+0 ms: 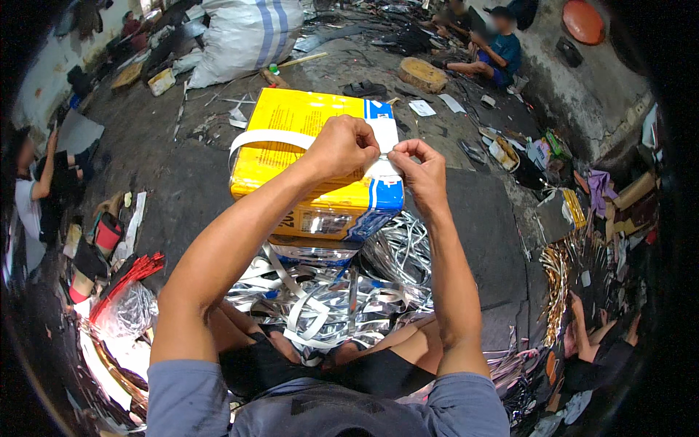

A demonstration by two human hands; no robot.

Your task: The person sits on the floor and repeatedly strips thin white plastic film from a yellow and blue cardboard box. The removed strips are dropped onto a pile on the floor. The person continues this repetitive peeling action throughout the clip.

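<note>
A person sits on a dark workshop floor, seen from above, both bare forearms reaching forward from the lower edge. The left hand (pixel 348 148) and the right hand (pixel 419 171) meet over a yellow box (pixel 291 138) with a blue and white edge, which rests on a pile of silvery strips (pixel 328 298) in front of the person's knees. Both hands are closed in a pinch on a white strip (pixel 269 138). That strip loops out to the left over the box top and comes back to the fingers, where its ends lie together near the box's right edge.

Judging from this, the strip is already round at least the top of the box, and the ends are being joined; whether they are fastened cannot be told. Many loose silvery strips lie unused below.

A bundle of red strips (pixel 135 269) lies on the left beside a clear bag. Further off are a large white sack (pixel 244 33) and a round wooden block (pixel 422 74). Other people sit around the edges; one in a blue shirt (pixel 502 51) is at the top right.
</note>
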